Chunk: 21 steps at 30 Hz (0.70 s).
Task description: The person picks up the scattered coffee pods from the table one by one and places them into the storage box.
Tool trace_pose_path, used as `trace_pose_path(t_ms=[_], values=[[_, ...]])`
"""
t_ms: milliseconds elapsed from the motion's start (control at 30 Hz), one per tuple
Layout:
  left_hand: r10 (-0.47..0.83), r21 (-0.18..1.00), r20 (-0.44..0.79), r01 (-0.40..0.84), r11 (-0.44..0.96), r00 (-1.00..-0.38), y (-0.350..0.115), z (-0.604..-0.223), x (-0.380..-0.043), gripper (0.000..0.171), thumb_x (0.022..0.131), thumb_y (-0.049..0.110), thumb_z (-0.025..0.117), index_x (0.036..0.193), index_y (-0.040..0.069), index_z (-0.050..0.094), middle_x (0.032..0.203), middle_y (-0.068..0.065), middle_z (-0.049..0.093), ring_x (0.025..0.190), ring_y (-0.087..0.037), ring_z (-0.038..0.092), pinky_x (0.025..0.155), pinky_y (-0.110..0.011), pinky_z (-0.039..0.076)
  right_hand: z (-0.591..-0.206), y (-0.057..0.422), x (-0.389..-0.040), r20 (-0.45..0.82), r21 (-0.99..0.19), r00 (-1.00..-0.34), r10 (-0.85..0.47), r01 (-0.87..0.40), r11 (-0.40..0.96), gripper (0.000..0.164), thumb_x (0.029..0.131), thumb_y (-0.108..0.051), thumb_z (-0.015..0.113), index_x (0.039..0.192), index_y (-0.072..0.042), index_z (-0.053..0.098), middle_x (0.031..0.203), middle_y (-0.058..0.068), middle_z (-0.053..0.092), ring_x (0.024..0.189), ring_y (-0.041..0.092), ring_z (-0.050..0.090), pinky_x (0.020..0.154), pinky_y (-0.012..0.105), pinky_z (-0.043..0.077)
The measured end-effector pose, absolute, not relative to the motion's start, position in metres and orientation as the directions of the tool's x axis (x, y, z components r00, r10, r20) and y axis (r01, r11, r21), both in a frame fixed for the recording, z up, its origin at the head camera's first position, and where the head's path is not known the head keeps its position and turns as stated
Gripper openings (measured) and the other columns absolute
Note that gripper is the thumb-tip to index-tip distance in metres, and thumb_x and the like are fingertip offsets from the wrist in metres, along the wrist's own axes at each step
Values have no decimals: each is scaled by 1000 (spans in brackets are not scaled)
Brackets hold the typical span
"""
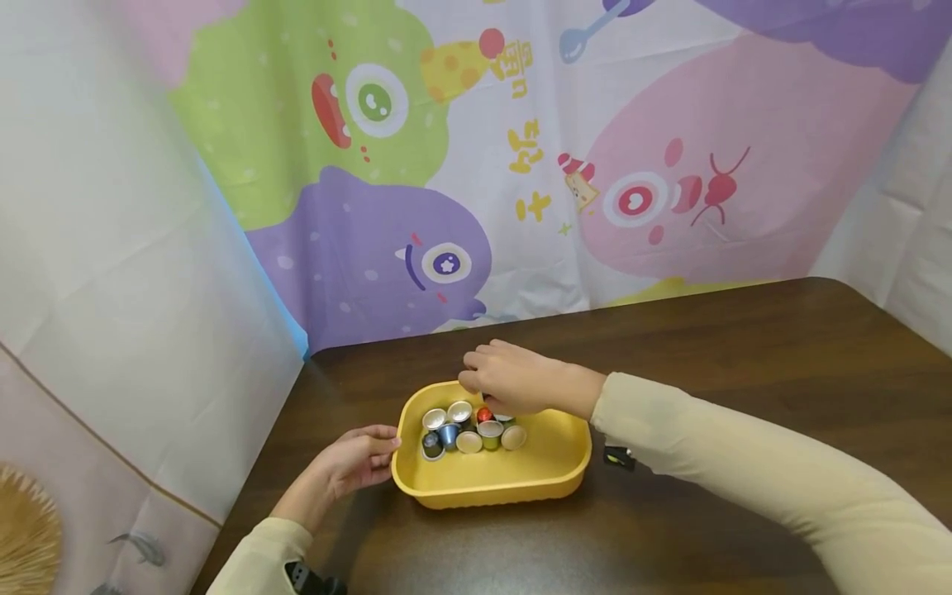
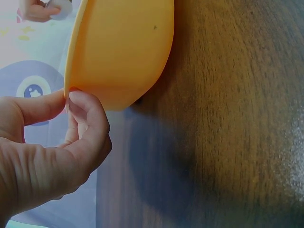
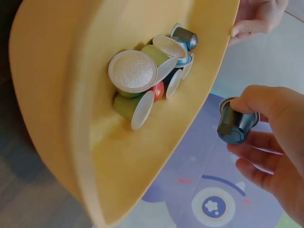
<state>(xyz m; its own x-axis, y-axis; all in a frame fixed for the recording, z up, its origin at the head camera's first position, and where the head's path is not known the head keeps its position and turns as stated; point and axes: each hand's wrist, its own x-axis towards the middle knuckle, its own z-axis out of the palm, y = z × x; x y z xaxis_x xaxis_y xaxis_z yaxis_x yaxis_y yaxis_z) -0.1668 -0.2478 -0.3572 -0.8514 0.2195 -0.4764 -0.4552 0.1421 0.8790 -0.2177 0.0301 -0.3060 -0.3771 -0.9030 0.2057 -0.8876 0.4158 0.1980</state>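
Note:
A yellow tub stands on the brown table with several coffee capsules gathered toward its left and middle. My left hand pinches the tub's left rim between thumb and fingers, as the left wrist view shows close up. Over the tub's far rim, my right hand holds a dark coffee capsule between thumb and fingers. In the right wrist view the capsules inside show green, blue, red and dark bodies with pale lids, some lying on their sides.
A small black object lies on the table just right of the tub, partly beneath the right forearm. Behind the table hangs a curtain printed with cartoon monsters. White cloth hangs on the left.

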Motion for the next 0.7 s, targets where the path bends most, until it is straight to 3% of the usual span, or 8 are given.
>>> trace_pose_path(t_ms=[300,700], values=[[233,880,-475,-459,121,-849,-248,-356,-165,30,97,6,48,123,-5,41,76,6,59,68,-4,53,69,-22,51,-305,12,-225,43,38,-395,-918,-917,396,12,81,-13,68,92,-13,63,86,0,58,75,14,52,67,27,42],[239,879,-477,-458,131,-846,-247,-356,-167,29,97,7,48,123,-5,41,79,6,59,70,-5,54,70,-22,51,-315,-10,-228,-158,-35,-478,-864,-872,488,14,88,-8,62,101,-13,65,99,1,61,75,9,48,71,22,43]])
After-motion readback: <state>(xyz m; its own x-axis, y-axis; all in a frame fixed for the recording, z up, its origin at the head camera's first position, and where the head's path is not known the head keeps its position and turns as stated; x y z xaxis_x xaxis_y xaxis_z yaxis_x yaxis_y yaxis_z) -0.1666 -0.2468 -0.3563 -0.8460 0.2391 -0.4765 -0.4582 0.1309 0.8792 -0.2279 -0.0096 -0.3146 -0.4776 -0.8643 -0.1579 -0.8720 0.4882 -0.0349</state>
